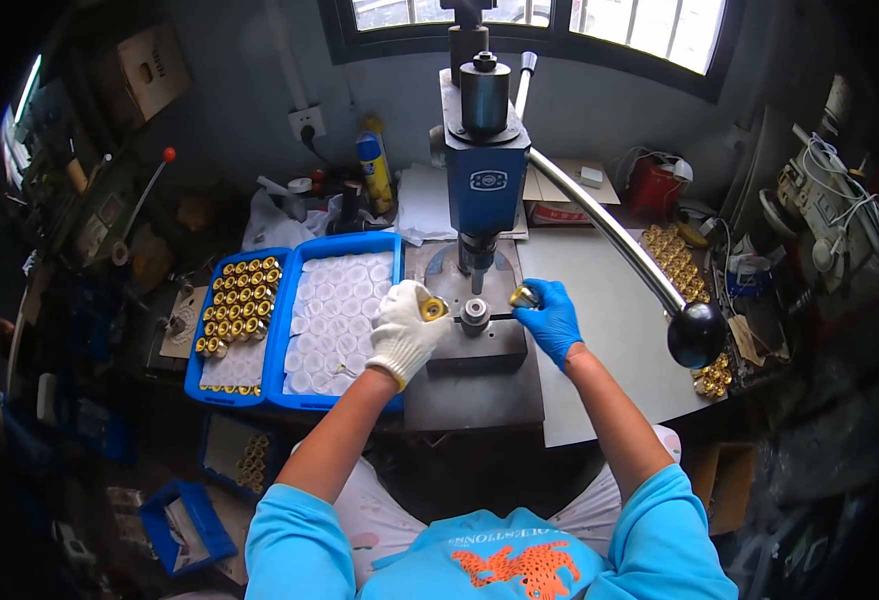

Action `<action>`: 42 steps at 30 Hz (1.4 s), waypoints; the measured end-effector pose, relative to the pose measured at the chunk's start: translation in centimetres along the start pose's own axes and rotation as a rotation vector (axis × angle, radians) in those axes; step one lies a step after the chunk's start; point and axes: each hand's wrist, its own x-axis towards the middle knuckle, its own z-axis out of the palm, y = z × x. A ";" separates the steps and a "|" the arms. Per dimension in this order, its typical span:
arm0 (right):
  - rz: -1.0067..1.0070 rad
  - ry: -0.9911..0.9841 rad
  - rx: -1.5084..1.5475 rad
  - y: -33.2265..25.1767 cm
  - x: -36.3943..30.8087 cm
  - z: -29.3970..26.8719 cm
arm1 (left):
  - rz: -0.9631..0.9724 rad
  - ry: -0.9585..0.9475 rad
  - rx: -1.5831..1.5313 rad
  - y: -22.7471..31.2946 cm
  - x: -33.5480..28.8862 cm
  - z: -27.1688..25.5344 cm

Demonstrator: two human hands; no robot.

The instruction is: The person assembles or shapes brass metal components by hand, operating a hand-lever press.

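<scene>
My left hand [407, 328], in a white knit glove, grips a brass ring-shaped fitting [434, 308] with its round opening showing. In a blue glove, my right hand [552, 318] holds a brass and silver cylindrical fitting [525, 297] between thumb and fingers. Between the two hands stands a small round steel fixture [476, 313] on the dark metal base [480, 347] of a press. Above it hangs the ram [478, 262] of the blue arbor press [485, 185], apart from the fixture.
Left of the base, one blue tray [192, 372] holds rows of brass fittings, beside another blue tray [397, 262] with round white pockets. The press's long lever [610, 230] slants rightward to a black ball knob [697, 334]. Brass parts [672, 258] lie along the table's right side.
</scene>
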 end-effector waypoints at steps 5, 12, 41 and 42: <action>0.281 0.041 -0.093 10.2 -1.2 -10.2 | 0.031 -0.001 0.056 3.4 1.4 5.3; 0.418 -0.134 -0.312 11.4 -3.1 -10.9 | 0.039 -0.017 0.275 2.9 2.7 7.4; 0.340 0.086 0.207 -6.0 -1.6 -2.1 | -0.834 0.307 0.672 -27.3 -4.0 -23.1; 0.227 0.153 0.174 -5.4 -1.0 -1.0 | -0.842 0.306 0.678 -27.1 -3.8 -23.1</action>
